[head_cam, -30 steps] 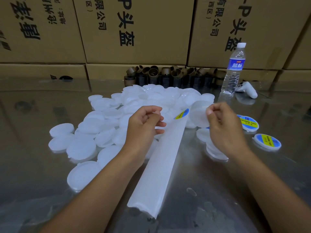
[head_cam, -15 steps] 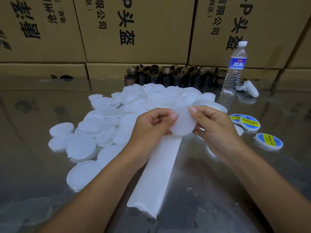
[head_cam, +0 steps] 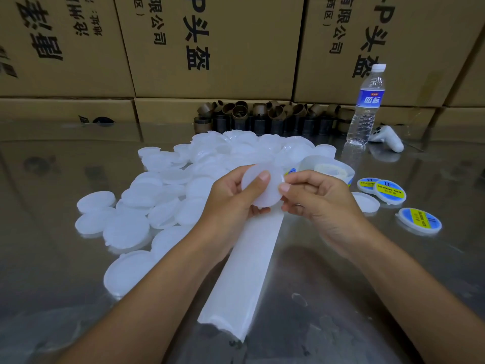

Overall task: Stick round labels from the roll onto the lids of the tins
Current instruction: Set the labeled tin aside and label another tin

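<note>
My left hand [head_cam: 231, 198] grips a plain white round lid [head_cam: 262, 191] above the table, thumb across its face. My right hand [head_cam: 315, 195] pinches the lid's right edge with thumb and fingertips. A long strip of white label backing paper [head_cam: 244, 274] runs from under my hands toward me. The label roll [head_cam: 328, 168] lies just behind my right hand, one blue and yellow label [head_cam: 291, 171] showing beside it. A heap of blank white lids [head_cam: 168, 195] spreads to the left and behind. Three labelled lids [head_cam: 391, 191] lie at the right.
A water bottle [head_cam: 367, 106] stands at the back right, a white controller [head_cam: 388, 139] beside it. Brown and black cardboard cores [head_cam: 262, 119] line the back of the shiny table [head_cam: 341, 298]. Stacked cardboard boxes [head_cam: 210, 43] form a wall behind.
My hands came together from apart. A blank lid that neither hand showed a second ago is now held up between both, raised slightly and turned toward me.
</note>
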{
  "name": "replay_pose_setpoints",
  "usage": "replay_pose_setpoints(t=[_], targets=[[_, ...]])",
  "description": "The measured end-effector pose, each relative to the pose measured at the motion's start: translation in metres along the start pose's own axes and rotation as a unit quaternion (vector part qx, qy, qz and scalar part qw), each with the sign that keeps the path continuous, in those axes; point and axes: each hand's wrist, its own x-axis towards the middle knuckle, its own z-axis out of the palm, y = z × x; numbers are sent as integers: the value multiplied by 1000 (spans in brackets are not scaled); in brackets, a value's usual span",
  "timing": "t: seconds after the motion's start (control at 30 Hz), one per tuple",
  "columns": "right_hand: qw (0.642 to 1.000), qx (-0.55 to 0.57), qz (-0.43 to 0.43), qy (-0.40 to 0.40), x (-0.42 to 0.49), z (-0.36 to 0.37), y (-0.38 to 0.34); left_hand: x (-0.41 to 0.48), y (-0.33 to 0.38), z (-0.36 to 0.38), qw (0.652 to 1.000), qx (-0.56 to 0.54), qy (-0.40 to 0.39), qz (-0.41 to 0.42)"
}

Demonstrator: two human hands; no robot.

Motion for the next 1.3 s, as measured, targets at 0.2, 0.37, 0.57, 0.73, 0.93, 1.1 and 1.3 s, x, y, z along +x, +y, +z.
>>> replay_pose_setpoints(t=[0.2,0.37,0.57,0.73,0.93,1.1,1.3], targets=[[984,-107,-49,135,7,-5,6,2,-2,-2,999,-26,24,-2],[949,-216,-62,220,17,-4,17,4,-2,-3,998,-48,28,0],[966,-158,-7,205,28,-2,17,5,-3,0,997,-67,34,-14],[979,-98,21,176,30,-2,12,7,-2,0,996,-57,62,-14],[990,-34,6,138,22,0,0,8,-2,0,992,-32,123,-14],[997,44,-2,68,14,5,-4,8,-3,2,986,28,158,-34],[999,32,4,26,8,9,-4,3,3,3,988,25,141,-65]])
